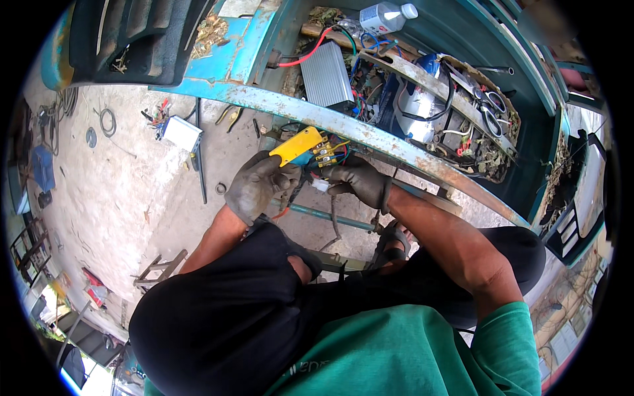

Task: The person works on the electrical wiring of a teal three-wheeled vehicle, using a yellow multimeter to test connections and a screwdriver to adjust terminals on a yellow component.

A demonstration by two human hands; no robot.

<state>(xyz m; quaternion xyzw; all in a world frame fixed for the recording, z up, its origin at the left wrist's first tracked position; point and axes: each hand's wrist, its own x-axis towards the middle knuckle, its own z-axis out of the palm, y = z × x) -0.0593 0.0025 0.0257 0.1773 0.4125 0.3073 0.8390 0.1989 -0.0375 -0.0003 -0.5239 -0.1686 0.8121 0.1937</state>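
Observation:
Both my hands wear dark grey work gloves. My left hand (261, 186) is closed, its fingertips at the lower end of a flat yellow plastic cover (296, 146). Right beside the cover is a small terminal block (325, 154) with brass-coloured screw contacts and several thin wires leading into it. My right hand (360, 183) is closed at the lower right side of the block; its fingers partly hide the wires there. A small white connector (320, 185) hangs just under the right fingertips. The work is held in front of the blue metal frame's front rail (310, 117).
Behind the rail, a compartment holds a ribbed grey metal box (327, 74), a plastic bottle (388, 18), scissors (492, 122), loose cables and dry leaves. Pliers (230, 117) and a white box with wires (181, 132) lie on the concrete floor at left. A black seat-like panel (135, 39) is at upper left.

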